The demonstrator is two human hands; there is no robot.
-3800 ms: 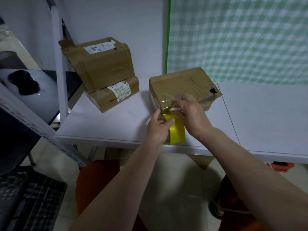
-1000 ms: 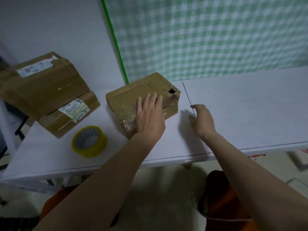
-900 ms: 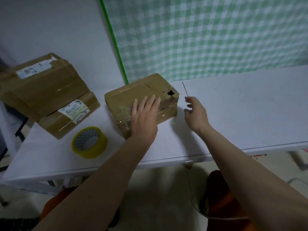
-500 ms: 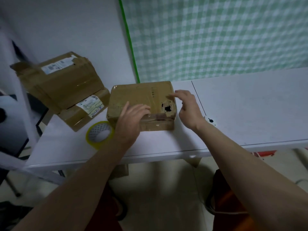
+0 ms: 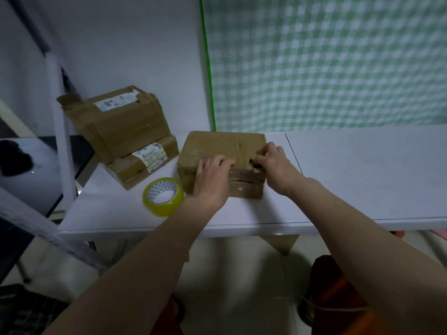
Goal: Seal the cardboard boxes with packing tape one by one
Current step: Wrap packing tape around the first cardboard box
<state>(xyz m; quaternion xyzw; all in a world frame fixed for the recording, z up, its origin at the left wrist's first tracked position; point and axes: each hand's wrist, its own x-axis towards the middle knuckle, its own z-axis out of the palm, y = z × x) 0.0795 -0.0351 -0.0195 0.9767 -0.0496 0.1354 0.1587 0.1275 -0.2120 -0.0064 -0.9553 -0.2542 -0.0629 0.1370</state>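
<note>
On white table (image 5: 350, 175); hands: left (image 5: 211, 181), right (image 5: 274, 166); scuffed rectangular box (image 5: 217, 145)

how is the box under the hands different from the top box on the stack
The box under the hands lies flat on the table; the top stacked box sits tilted on another box. The stacked one shows a white label; the handled one does not. Both are brown cardboard.

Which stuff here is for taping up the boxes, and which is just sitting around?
For the job:
- box in front, with left hand and right hand on it
- yellow tape roll, lying flat on the table
- two stacked boxes at the back left

Just sitting around:
- green checked cloth on the wall
- metal shelf post at left
</note>
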